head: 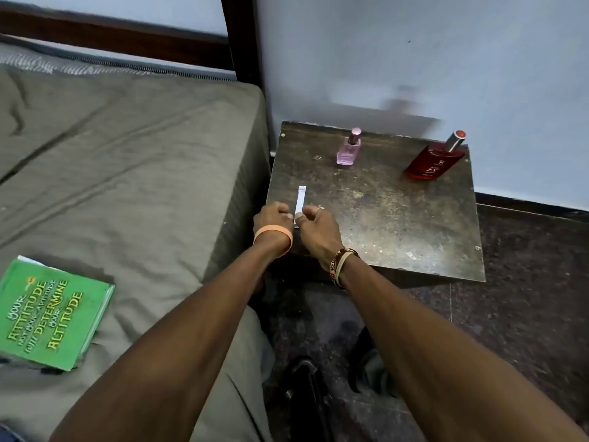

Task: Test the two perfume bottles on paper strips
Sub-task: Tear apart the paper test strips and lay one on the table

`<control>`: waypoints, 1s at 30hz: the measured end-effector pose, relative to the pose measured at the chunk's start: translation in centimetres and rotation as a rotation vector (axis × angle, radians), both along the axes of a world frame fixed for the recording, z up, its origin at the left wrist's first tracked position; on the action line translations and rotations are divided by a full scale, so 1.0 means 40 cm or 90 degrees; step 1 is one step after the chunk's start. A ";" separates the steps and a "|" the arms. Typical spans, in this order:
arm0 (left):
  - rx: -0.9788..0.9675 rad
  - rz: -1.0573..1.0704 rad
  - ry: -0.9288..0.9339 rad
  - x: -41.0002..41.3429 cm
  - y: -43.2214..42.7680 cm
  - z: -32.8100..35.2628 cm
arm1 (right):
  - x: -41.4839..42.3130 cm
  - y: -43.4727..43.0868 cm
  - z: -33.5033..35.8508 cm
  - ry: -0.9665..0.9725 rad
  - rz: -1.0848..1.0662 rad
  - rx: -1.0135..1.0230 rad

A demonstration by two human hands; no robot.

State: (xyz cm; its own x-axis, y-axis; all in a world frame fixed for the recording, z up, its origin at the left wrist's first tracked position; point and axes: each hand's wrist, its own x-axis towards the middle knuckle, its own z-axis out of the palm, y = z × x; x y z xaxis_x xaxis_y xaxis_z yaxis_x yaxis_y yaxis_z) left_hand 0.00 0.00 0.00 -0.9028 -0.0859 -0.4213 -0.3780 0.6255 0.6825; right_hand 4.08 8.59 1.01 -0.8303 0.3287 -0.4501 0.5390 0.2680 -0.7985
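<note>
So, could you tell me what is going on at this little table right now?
A person's left hand and right hand meet at the near end of a white paper strip lying on the dark table, pinching it. The pink perfume bottle and the red perfume bottle stand capped and untouched at the back, so nothing has been sprayed yet.
</note>
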 end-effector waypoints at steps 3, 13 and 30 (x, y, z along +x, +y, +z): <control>0.056 0.042 -0.028 -0.012 0.015 0.000 | -0.017 0.002 -0.004 0.017 -0.074 -0.058; 0.352 0.201 -0.147 -0.014 0.006 -0.022 | -0.041 0.011 -0.036 -0.039 -0.281 -0.281; 0.500 0.091 -0.150 0.091 0.038 0.215 | 0.127 0.142 0.163 0.036 -0.068 -0.081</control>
